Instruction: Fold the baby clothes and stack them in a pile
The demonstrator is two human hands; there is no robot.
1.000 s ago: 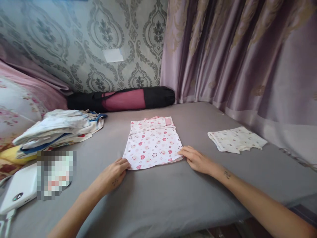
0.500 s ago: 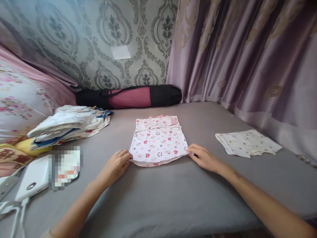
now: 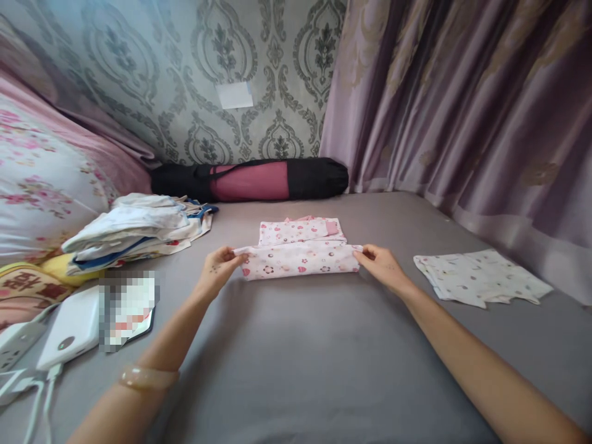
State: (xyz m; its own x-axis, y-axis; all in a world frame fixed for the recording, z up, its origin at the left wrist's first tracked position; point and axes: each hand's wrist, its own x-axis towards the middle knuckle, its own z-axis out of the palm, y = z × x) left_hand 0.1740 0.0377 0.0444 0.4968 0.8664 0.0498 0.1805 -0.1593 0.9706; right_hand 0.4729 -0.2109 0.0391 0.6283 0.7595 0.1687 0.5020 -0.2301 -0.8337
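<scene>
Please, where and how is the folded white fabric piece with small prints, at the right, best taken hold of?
Probably pinch the white fabric piece by its left edge, above and below, coming from the left. It lies flat; that edge seems to show layered folds, while the near edge is notched. The right hand is nearest, but holds the white heart-printed fabric garment.

The left hand (image 3: 221, 266) and right hand (image 3: 383, 266) each pinch 1 end of the raised edge of the pink garment (image 3: 300, 261). On the bed (image 3: 296, 357), a clothes pile (image 3: 127, 225) and power bank (image 3: 76, 324) lie at left, 1 white garment (image 3: 481, 276) at right, a bag (image 3: 252, 180) at the wall (image 3: 171, 74).
</scene>
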